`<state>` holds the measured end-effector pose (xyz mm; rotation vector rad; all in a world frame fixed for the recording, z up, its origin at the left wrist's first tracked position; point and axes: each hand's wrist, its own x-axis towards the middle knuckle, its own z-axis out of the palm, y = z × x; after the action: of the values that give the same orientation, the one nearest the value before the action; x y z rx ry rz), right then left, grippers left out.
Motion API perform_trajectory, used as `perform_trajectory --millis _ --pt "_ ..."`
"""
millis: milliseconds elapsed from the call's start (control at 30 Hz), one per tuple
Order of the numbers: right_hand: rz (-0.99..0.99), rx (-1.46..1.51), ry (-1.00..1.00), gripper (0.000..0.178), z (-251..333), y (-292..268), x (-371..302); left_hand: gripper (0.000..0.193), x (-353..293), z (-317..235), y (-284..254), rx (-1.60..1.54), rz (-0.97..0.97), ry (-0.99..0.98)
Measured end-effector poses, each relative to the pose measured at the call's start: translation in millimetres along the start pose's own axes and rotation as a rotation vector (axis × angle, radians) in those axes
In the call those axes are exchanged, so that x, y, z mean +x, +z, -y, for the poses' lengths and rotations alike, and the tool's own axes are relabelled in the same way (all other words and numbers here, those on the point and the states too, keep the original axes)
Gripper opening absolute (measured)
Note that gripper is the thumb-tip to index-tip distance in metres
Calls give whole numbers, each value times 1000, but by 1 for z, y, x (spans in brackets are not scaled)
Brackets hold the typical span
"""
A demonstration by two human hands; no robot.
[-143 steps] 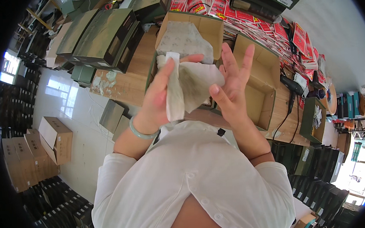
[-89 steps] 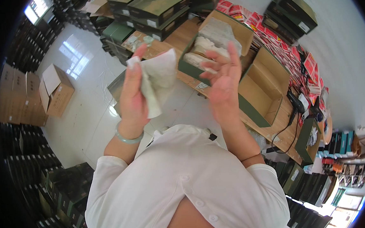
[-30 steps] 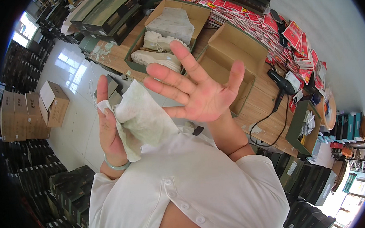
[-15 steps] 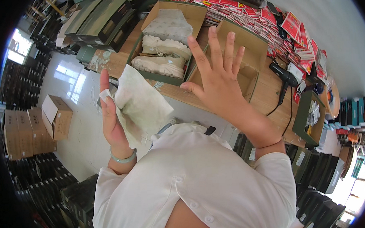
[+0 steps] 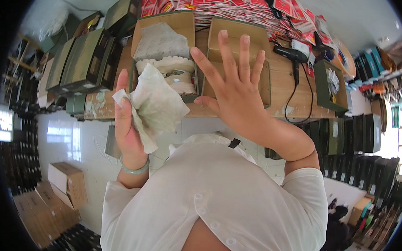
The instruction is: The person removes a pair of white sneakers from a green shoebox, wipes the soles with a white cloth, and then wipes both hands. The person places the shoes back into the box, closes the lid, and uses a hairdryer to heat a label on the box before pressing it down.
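Five right-hand fingers (image 5: pixel 229 58) apart

I can read no wording: print on red packets (image 5: pixel 283 4) and white labels (image 5: pixel 352 180) on dark boxes (image 5: pixel 362 169) is too small.

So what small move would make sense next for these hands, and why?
Perhaps bring the right hand to the loose edge of the pale cloth: only the left hand holds it, and the right is spread and empty.
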<state>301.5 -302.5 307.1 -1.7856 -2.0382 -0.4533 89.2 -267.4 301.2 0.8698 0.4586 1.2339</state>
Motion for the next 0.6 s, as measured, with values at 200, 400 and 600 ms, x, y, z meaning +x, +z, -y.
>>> perform_trajectory --millis 200,400,600 --pt "30 -106 171 107 26 -18 -16 53 27 9 -29 37 156 -100" --pt "48 -196 339 106 49 -34 -41 49 46 21 -17 -97 249 -230" --pt "125 -244 473 103 69 -43 -65 47 48 50 6 -234 411 -445"
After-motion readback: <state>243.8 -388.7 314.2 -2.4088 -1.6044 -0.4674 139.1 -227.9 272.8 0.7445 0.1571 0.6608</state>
